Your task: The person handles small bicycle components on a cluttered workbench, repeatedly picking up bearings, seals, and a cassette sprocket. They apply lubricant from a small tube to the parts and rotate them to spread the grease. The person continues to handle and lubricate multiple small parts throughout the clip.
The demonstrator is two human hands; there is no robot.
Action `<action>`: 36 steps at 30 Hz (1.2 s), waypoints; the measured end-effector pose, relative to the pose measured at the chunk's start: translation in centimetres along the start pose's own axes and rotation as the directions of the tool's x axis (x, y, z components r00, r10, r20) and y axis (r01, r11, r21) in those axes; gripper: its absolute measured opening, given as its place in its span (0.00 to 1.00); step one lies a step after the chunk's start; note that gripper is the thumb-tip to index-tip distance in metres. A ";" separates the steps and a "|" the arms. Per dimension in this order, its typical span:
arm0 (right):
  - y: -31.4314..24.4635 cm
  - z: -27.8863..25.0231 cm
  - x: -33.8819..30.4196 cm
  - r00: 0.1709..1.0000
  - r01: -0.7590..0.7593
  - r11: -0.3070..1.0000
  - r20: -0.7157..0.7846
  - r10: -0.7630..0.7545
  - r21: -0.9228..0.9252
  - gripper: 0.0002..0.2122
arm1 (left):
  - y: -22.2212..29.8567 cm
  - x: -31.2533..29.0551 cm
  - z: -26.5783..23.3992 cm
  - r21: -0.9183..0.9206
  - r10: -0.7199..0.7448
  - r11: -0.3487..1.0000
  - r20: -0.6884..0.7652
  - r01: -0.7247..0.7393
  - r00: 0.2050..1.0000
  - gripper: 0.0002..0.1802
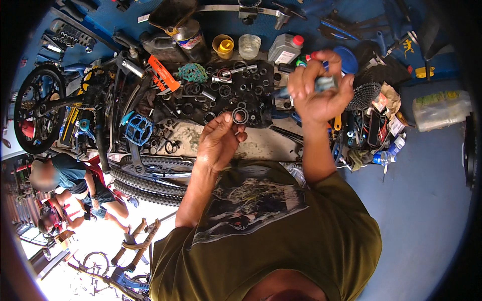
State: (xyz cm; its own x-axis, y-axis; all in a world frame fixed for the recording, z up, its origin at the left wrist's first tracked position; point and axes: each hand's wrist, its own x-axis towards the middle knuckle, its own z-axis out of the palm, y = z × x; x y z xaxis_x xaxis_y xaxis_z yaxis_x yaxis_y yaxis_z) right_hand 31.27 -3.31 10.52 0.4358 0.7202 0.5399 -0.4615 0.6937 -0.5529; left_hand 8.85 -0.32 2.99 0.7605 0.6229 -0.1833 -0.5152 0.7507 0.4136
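Observation:
My left hand (217, 143) pinches a round metal bearing ring (245, 119) between thumb and fingers, held up above the near edge of a black mat (262, 118). To its right my right hand (320, 95) is raised with its fingers curled round a slim, pale blue-grey tool (327, 83). Motion blurs that tool, and its kind cannot be made out. On the mat lie several loose rings, bearings and metal sleeves (208, 94), beyond my left hand. A tangle of green cord (193, 72) rests at the mat's far left.
A chainring with crank (39, 108) stands at the left, near a blue pedal (139, 129) and bicycle tyres (145, 188). Along the back are a yellow cup (223, 46) and a grey bottle (285, 49). A cassette (365, 95) lies right. Two people (70, 175) sit lower left.

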 end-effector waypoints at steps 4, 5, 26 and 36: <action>-0.5 -6.5 2.2 0.993 -0.105 0.687 -0.114 0.032 -0.719 0.16 | 0.5 -0.3 -0.5 0.066 0.027 0.998 -0.022 -0.026 0.999 0.11; 0.6 -9.1 2.3 0.997 -0.081 0.520 -0.074 0.034 -0.851 0.13 | 0.6 -0.3 -0.6 0.091 0.036 0.995 -0.024 -0.034 0.999 0.11; 8.2 -18.2 -3.0 0.755 0.075 -0.583 -0.336 0.563 -0.809 0.12 | 0.9 0.2 -2.5 0.130 0.126 0.985 -0.104 -0.112 0.987 0.08; 3.5 -16.4 -1.1 0.880 -0.099 -0.542 -0.328 0.344 -0.834 0.11 | 0.8 0.2 -3.5 0.237 0.159 0.964 -0.157 -0.119 0.975 0.08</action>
State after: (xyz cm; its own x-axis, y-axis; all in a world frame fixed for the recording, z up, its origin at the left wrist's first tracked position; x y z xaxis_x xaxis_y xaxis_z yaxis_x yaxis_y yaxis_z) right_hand 41.82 -1.52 -2.37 0.4782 0.8749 0.0769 0.8519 -0.4407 -0.2830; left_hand 7.23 1.19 0.21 0.5973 0.7612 -0.2525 -0.4936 0.5971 0.6323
